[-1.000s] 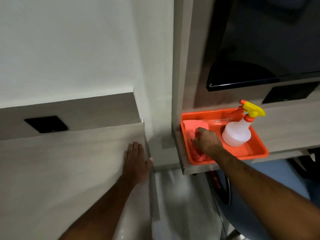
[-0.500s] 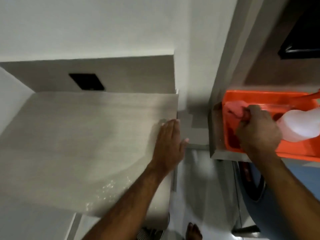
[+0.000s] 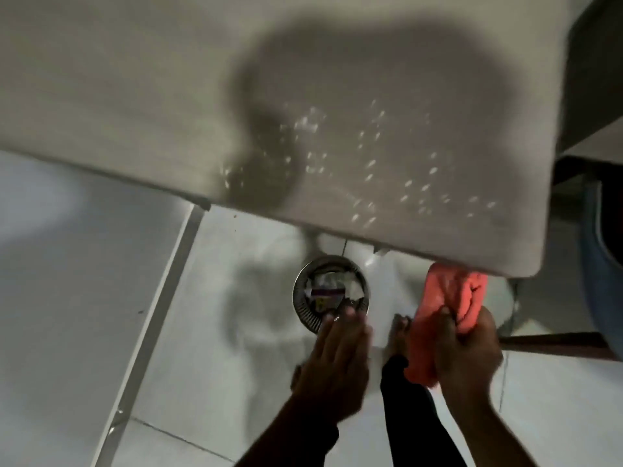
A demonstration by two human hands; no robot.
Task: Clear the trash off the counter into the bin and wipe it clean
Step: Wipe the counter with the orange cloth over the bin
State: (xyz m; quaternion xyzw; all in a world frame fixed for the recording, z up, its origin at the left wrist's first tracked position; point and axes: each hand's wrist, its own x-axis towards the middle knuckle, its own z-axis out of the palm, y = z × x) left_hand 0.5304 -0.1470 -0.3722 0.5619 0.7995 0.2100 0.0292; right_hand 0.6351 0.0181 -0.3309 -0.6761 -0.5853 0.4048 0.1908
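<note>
Below the worktop (image 3: pixel 337 96) edge, a pink cloth (image 3: pixel 448 298) is gripped in the closed right hand (image 3: pixel 468 348). Droplets (image 3: pixel 371 156) are scattered across the worktop near its front. The left hand (image 3: pixel 337 358) is held flat and empty, fingers extended, over the floor beside the round metal bin (image 3: pixel 332 293), in which trash (image 3: pixel 328 291) is seen.

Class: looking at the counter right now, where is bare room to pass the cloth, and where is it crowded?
The counter is bare throughout; droplets speckle its near right part. Crowded: below its near edge, where the bin, left hand and right hand gripping the cloth bunch together.
</note>
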